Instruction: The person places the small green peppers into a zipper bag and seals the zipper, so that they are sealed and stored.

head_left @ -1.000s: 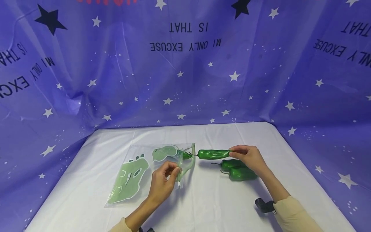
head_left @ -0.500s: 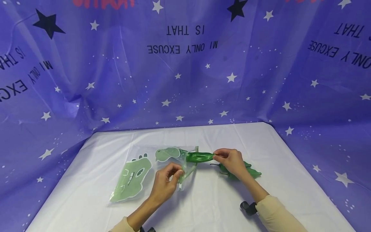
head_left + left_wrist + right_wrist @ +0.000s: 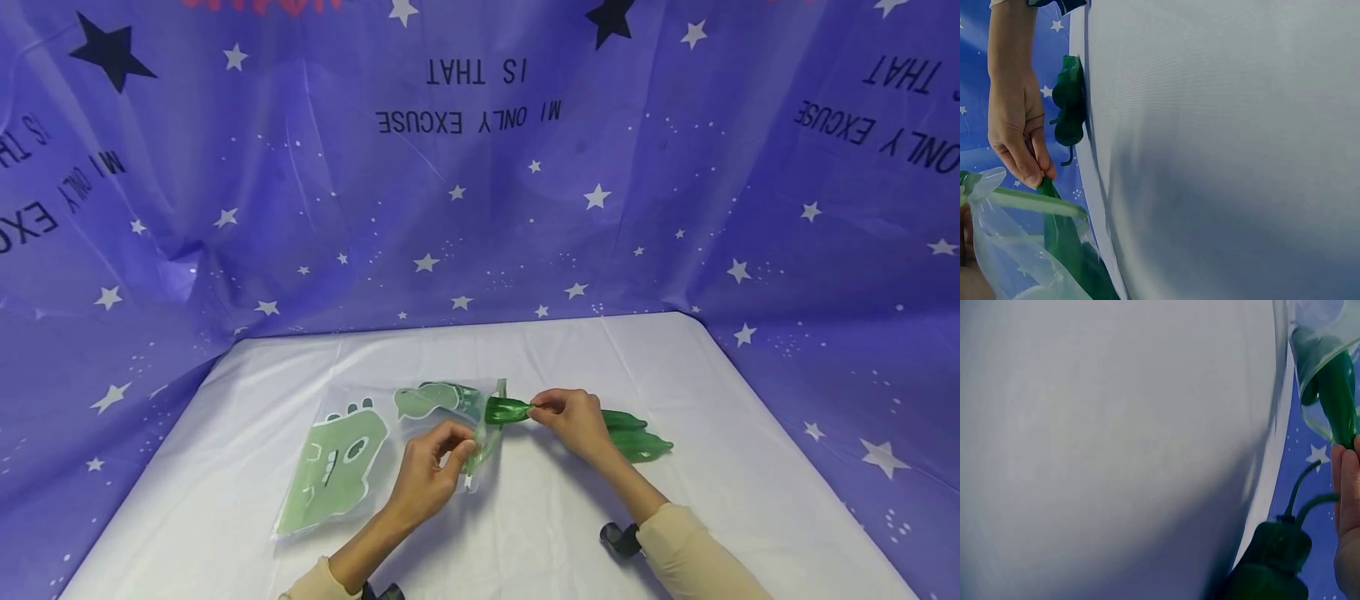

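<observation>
A clear zip bag (image 3: 360, 500) with green cartoon prints lies on the white table, its mouth facing right. My left hand (image 3: 427, 467) pinches the bag's near edge by the green zip strip. With its fingertips my right hand (image 3: 576, 423) pinches the tip of a green pepper (image 3: 508, 410), whose stem end is inside the bag mouth. Through the plastic in the right wrist view, another green pepper (image 3: 1305, 350) shows inside the bag beside the held one. Two more green peppers (image 3: 637, 444) lie on the table, partly hidden behind my right hand.
The white-covered table (image 3: 555, 533) ends at a purple star-printed curtain (image 3: 480, 208) at the back and sides. Dark wrist-worn devices (image 3: 621, 540) sit near my sleeves. The zip slider (image 3: 468, 481) hangs at the bag's near corner.
My right hand has moved left, carrying the pepper from outside the bag mouth to mostly inside it. My left hand keeps its pinch on the bag edge.
</observation>
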Available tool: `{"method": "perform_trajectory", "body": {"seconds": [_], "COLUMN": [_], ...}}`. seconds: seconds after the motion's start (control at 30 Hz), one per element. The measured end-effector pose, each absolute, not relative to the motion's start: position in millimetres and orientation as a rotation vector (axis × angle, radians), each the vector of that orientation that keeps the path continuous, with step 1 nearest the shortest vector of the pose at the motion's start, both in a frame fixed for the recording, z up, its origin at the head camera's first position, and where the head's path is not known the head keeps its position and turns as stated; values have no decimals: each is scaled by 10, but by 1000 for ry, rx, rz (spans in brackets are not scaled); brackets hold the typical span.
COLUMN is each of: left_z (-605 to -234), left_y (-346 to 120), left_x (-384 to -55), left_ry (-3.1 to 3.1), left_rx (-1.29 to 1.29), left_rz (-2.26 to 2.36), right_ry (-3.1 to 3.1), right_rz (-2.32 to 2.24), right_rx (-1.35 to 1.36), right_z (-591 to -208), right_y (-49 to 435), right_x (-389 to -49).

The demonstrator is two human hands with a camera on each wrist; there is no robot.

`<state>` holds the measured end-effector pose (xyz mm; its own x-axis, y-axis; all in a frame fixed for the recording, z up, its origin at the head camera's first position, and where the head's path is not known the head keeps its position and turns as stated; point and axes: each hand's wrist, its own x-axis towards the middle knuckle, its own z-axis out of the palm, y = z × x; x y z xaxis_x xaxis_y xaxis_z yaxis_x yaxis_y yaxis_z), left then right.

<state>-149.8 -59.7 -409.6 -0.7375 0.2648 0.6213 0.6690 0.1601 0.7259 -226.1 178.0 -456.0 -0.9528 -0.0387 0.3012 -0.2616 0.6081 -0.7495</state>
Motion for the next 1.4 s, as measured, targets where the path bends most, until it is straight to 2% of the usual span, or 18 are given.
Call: {"method": "perform_trajectory", "body": {"seconds": [0.33,1.4], "left_z": [-4096,-4110], "left_y": [-563,-530], "left_x": [-1495,-1506], "left_ry": [-2056,-2027], "left_rx": [-938,-861], "left_rz": [-1662,-1657], "right_ry": [-2528,-2458], "right_rz": [1279,1380], "right_rx": [272,185], "right_z": [-4558,-4593], "right_y": [1667,1355], "right_x": [-2306,-2355]}}
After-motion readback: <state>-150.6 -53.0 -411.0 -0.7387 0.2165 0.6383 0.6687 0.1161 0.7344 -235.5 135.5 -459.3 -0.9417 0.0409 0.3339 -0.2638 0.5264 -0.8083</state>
